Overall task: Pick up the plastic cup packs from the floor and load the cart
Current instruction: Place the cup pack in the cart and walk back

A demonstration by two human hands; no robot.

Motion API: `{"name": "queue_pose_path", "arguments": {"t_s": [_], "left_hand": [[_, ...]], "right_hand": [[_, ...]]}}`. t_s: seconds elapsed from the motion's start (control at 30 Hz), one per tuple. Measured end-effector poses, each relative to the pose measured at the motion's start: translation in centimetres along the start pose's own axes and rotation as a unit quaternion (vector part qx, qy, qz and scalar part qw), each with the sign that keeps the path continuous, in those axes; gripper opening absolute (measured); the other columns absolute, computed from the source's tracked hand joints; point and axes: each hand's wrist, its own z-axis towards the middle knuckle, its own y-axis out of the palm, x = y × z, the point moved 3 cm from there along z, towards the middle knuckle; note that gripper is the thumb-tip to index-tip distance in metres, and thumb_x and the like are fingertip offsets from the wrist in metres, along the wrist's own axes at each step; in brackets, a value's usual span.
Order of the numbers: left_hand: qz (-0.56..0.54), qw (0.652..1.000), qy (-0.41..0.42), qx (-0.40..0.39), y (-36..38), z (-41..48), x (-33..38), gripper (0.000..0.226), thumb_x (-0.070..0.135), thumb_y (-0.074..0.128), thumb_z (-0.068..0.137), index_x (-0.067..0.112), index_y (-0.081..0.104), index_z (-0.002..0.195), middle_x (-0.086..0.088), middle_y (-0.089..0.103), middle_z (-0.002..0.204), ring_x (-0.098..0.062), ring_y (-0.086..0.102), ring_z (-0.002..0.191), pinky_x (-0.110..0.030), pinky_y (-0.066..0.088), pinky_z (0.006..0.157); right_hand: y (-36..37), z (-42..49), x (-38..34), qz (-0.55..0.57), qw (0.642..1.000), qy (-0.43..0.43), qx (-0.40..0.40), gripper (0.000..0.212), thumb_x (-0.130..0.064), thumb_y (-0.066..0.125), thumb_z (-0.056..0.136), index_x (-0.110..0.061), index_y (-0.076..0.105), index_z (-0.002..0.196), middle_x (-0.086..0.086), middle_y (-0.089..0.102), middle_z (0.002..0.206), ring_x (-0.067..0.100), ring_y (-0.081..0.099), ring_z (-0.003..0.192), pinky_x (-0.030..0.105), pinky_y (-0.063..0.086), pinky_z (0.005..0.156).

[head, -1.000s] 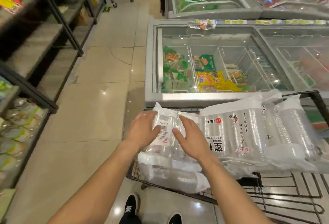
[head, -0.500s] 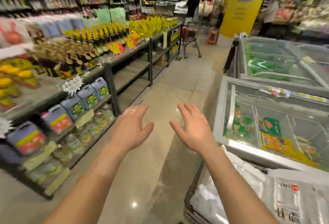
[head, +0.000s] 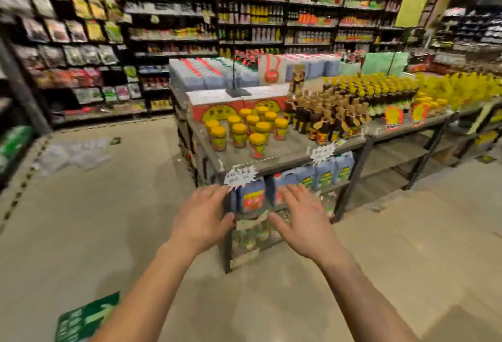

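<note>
both bare hands reach forward side by side at mid-frame, palms down, fingers straight and slightly spread; neither holds anything. the left hand (head: 202, 219) and the right hand (head: 304, 222) hang apart from each other in the air, in front of the near corner of a grey metal display stand (head: 288, 153)

a loose heap of clear plastic cup packs (head: 73, 153) lies on the beige tiled floor (head: 95, 233) well off to the left and farther away than the hands, near the foot of the dark wall shelves (head: 173, 29); it is blurred, so single packs cannot be counted

on the stand's top sit yellow-lidded glass jars (head: 239, 132) near the corner, with dark brown bottles (head: 326, 116) beside them to the right. blue plastic jugs (head: 323, 176) stand in a row on the shelf below, and a white starburst price tag (head: 240, 176) hangs from the top edge just above the left hand's fingertips

a green floor sticker with a pale arrow (head: 87, 317) lies at the lower left, partly behind the left forearm
</note>
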Motion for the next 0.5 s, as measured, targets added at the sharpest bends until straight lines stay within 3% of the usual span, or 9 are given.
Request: {"name": "queue_pose_path", "arguments": {"t_s": [0.17, 0.27, 0.4, 0.5], "left_hand": [[0.063, 0.991, -0.117, 0.002, -2.1, 0.7, -12.4, 0.078, 0.059, 0.028, 0.076, 0.024, 0.038, 0.146, -0.003, 0.041, 0.149, -0.026, 0.038, 0.134, -0.034, 0.032, 0.108], [0.094, 0.983, -0.159, 0.009, -2.6, 2.6, -19.2, 0.084, 0.063, 0.021, 0.073, 0.024, 0.041, 0.144, -0.001, 0.045, 0.146, -0.025, 0.041, 0.132, -0.036, 0.037, 0.105], [0.110, 0.970, -0.216, 0.021, -2.8, 7.1, -28.2, 0.073, 0.059, 0.034, 0.075, 0.019, 0.056, 0.133, -0.006, 0.058, 0.133, -0.032, 0.054, 0.120, -0.043, 0.047, 0.093], [0.117, 0.955, -0.274, 0.005, -3.5, 11.2, -34.2, 0.075, 0.060, 0.035, 0.077, 0.024, 0.045, 0.142, -0.003, 0.048, 0.145, -0.028, 0.043, 0.132, -0.039, 0.039, 0.104]], "right_hand": [[6.4, 11.0, -8.8, -0.002, 0.993, -0.109, -0.037, 0.077, -0.066, 0.027, 0.083, -0.021, 0.041, 0.144, 0.006, 0.043, 0.148, 0.031, 0.031, 0.140, 0.046, 0.029, 0.112], [10.0, 17.6, -13.1, -0.011, 0.985, -0.157, -0.066, 0.080, -0.067, 0.020, 0.082, -0.022, 0.037, 0.146, 0.005, 0.040, 0.149, 0.030, 0.030, 0.140, 0.046, 0.028, 0.113], [14.7, 27.7, -18.1, -0.014, 0.976, -0.205, -0.072, 0.077, -0.066, 0.026, 0.082, -0.020, 0.047, 0.141, 0.009, 0.050, 0.143, 0.036, 0.038, 0.137, 0.049, 0.035, 0.108], [17.9, 36.0, -21.9, 0.007, 0.965, -0.246, -0.096, 0.075, -0.065, 0.027, 0.084, -0.020, 0.048, 0.141, 0.011, 0.048, 0.144, 0.037, 0.040, 0.136, 0.051, 0.033, 0.109]]}}
